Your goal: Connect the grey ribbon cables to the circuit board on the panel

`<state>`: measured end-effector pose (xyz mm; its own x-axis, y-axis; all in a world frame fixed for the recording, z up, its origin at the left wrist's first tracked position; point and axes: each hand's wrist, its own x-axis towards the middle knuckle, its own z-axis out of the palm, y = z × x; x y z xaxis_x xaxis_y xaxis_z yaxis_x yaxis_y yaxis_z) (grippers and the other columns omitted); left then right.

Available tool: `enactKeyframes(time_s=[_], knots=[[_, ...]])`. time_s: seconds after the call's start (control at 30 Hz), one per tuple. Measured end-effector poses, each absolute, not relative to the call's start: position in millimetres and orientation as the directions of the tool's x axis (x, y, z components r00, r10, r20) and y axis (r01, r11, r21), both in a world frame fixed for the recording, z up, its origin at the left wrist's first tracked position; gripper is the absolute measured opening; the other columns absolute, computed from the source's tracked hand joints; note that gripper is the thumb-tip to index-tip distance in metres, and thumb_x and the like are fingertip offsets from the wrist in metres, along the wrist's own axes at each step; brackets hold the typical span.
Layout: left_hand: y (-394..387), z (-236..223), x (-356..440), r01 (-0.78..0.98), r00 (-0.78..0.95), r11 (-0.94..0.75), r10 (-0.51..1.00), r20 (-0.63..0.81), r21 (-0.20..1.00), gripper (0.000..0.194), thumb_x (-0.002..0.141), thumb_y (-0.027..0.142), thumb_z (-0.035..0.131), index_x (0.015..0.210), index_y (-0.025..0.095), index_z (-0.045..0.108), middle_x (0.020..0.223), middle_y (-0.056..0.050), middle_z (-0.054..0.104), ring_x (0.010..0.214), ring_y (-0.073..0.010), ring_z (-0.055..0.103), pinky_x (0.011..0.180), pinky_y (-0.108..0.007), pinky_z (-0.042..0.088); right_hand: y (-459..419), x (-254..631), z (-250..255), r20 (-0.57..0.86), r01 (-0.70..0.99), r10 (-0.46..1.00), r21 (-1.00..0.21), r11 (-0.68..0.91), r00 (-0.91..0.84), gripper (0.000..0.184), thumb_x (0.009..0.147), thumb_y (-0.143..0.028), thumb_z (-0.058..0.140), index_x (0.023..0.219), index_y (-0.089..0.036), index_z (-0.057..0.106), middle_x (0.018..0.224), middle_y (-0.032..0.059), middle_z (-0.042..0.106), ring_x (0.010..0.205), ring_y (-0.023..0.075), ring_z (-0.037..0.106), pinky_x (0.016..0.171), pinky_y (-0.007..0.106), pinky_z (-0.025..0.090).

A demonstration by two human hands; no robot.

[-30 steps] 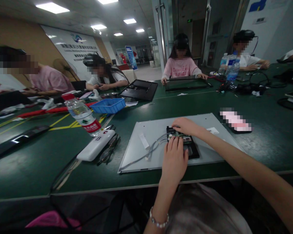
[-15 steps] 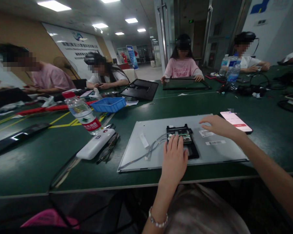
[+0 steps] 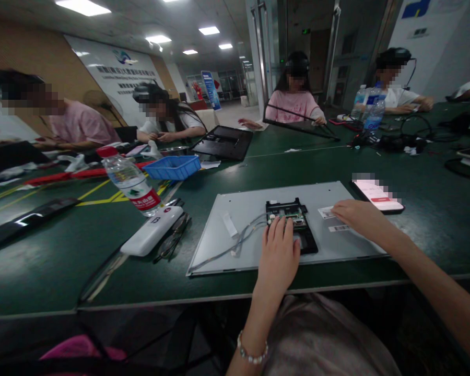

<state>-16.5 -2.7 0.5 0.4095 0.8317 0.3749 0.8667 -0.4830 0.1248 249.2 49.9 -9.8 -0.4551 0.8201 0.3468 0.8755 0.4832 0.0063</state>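
A large flat grey metal panel lies at the table's front edge. On it rests a black plastic frame with a green circuit board in it. My left hand is open and lies over the left part of this frame, fingers stretched across the board's near edge. Grey cables run left from the board over the panel. My right hand is low over the panel's right side, fingertips at a white label; its fingers are extended close together, and nothing shows in them. A barcode sticker lies just below.
Right of the panel lies a phone. To the left are a white power bank, folded glasses, a water bottle and a blue tray. Across the table, a person in pink holds a thin black frame.
My right hand has come down and slightly right, its fingers closer together at the label. My left hand stays on the black frame. The person opposite has tilted up their thin frame.
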Motion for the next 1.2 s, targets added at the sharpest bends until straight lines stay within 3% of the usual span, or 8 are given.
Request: enactKeyframes(time_s=[0.2, 0.43, 0.6, 0.8, 1.0, 1.2], knots=[[-2, -2, -17, 0.859, 0.416, -0.497, 0.816, 0.401, 0.120, 0.042, 0.093, 0.023, 0.040, 0.134, 0.015, 0.040, 0.139, -0.012, 0.046, 0.136, -0.0245, 0.033, 0.111, -0.046, 0.031, 38, 223, -5, 0.423, 0.847, 0.771, -0.016, 0.532, -0.476, 0.026, 0.090, -0.016, 0.045, 0.105, -0.018, 0.067, 0.110, 0.0110, 0.068, 0.097, 0.0250, 0.064, 0.080, 0.038, 0.051], [-2, 3, -14, 0.864, 0.414, -0.491, 0.818, 0.399, 0.109, 0.040, 0.095, 0.022, 0.036, 0.134, 0.018, 0.041, 0.140, -0.009, 0.046, 0.136, -0.0227, 0.032, 0.112, -0.050, 0.026, 36, 203, -12, 0.426, 0.755, 0.658, 0.102, 0.647, -0.621, 0.028, 0.089, -0.009, 0.045, 0.108, -0.017, 0.064, 0.110, 0.0110, 0.068, 0.100, 0.0235, 0.063, 0.088, 0.039, 0.050], [1, 11, -1, 0.832, 0.471, -0.545, 0.792, 0.388, 0.103, 0.039, 0.097, 0.030, 0.034, 0.133, 0.020, 0.041, 0.141, -0.008, 0.045, 0.134, -0.0234, 0.035, 0.110, -0.048, 0.029, 37, 203, -10, 0.374, 0.723, 0.646, 0.107, 0.683, -0.666, 0.028, 0.086, -0.007, 0.049, 0.109, -0.013, 0.063, 0.109, 0.0130, 0.068, 0.098, 0.0249, 0.064, 0.084, 0.040, 0.053], [7, 10, 15, 0.823, 0.510, -0.565, 0.777, 0.369, 0.053, 0.035, 0.095, 0.035, 0.037, 0.125, 0.020, 0.049, 0.135, -0.012, 0.049, 0.127, -0.0275, 0.042, 0.105, -0.052, 0.033, 40, 203, -10, 0.389, 0.702, 0.648, -0.005, 0.712, -0.655, 0.029, 0.084, -0.006, 0.050, 0.106, -0.016, 0.066, 0.108, 0.0115, 0.069, 0.099, 0.0243, 0.064, 0.087, 0.040, 0.053], [9, 6, 15, 0.822, 0.509, -0.566, 0.777, 0.369, 0.059, 0.033, 0.095, 0.035, 0.037, 0.121, 0.020, 0.050, 0.132, -0.012, 0.050, 0.125, -0.0269, 0.043, 0.105, -0.050, 0.034, 39, 207, -10, 0.380, 0.721, 0.737, -0.216, 0.658, -0.559, 0.033, 0.091, -0.023, 0.046, 0.120, -0.021, 0.061, 0.121, 0.0088, 0.065, 0.110, 0.0234, 0.061, 0.096, 0.043, 0.049], [8, 5, 16, 0.826, 0.503, -0.560, 0.781, 0.370, 0.061, 0.032, 0.095, 0.033, 0.037, 0.121, 0.019, 0.050, 0.133, -0.012, 0.050, 0.126, -0.0266, 0.043, 0.106, -0.050, 0.033, 24, 207, -11, 0.318, 0.725, 0.784, -0.306, 0.617, -0.533, 0.041, 0.091, -0.030, 0.046, 0.131, -0.022, 0.052, 0.133, 0.0091, 0.056, 0.122, 0.0239, 0.052, 0.105, 0.045, 0.041]])
